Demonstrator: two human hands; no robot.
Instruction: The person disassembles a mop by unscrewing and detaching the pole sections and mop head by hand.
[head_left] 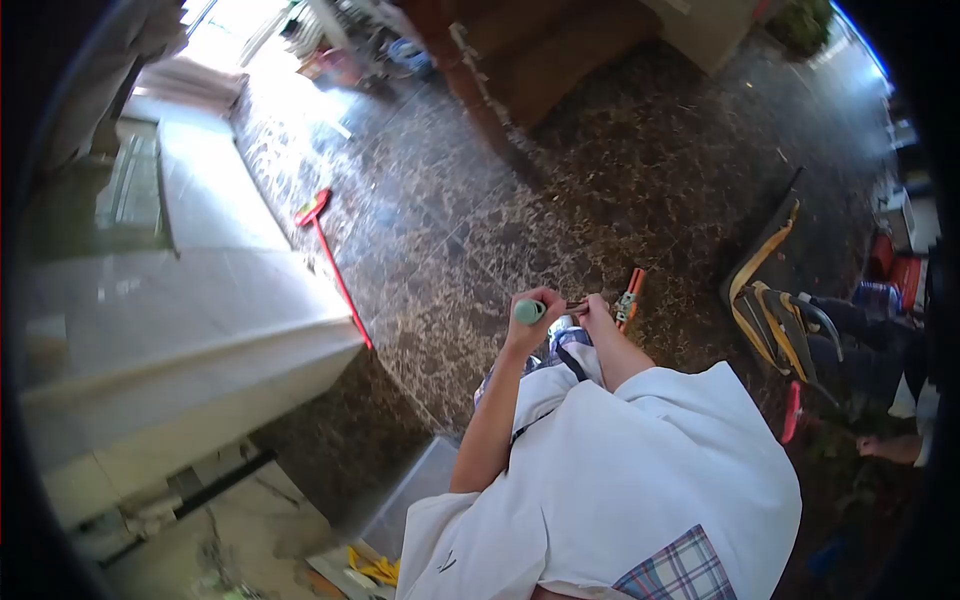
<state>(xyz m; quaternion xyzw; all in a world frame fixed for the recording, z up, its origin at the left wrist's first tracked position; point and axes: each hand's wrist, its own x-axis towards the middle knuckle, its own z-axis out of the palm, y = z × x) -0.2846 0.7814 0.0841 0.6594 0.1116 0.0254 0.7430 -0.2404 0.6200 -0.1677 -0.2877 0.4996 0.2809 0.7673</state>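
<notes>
Left hand [546, 298] and right hand [597, 311] grip handle [529, 312]; broom [315, 207] left of handle, unheld. Extent completed: cannot tell.

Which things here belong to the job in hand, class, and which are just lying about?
Job in hand:
- Slim, green-ended stick handle, held by the left hand and right hand
- Probably the narrow orange-and-green piece beyond the hands; any join is unclear

Apparently lying about:
- Long, straight, red-handled tool, unheld
- Crumpled bright yellow item, material unclear
</notes>
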